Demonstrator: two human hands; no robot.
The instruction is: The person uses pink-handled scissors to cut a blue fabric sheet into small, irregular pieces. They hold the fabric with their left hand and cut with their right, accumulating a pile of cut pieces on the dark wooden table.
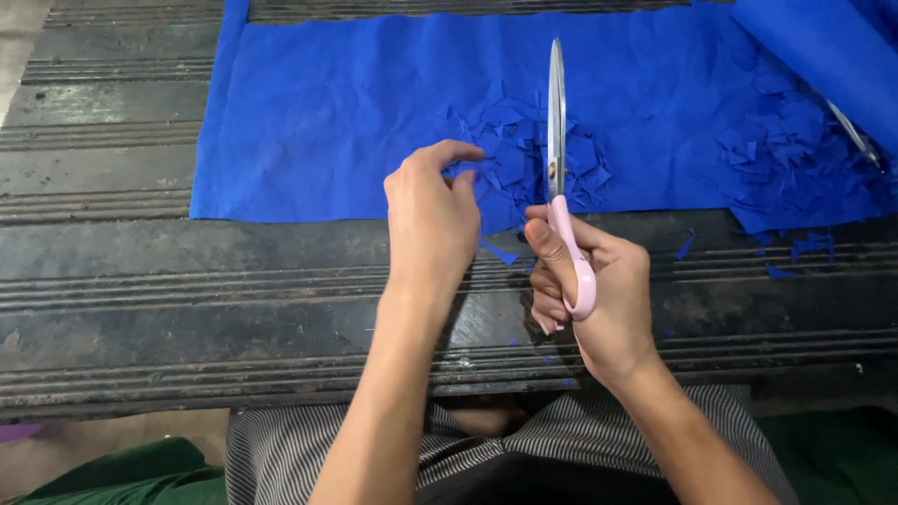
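My right hand [599, 290] grips scissors [558, 140] with pink handles. Their long steel blades are closed and point away from me over a pile of small blue cloth scraps [524, 168]. My left hand [432, 220] is just left of the scissors, its fingertips pinching a small blue cloth piece [465, 169] at the pile's edge. Under the scraps, a large blue cloth sheet [327, 112] lies spread across the dark grooved bench [140, 271].
A second heap of blue scraps [786, 150] lies at the right, beside a roll of blue cloth [823, 56] and a metal blade tip [856, 136]. A few loose scraps [795, 248] dot the bench. My striped clothing [299, 449] shows below.
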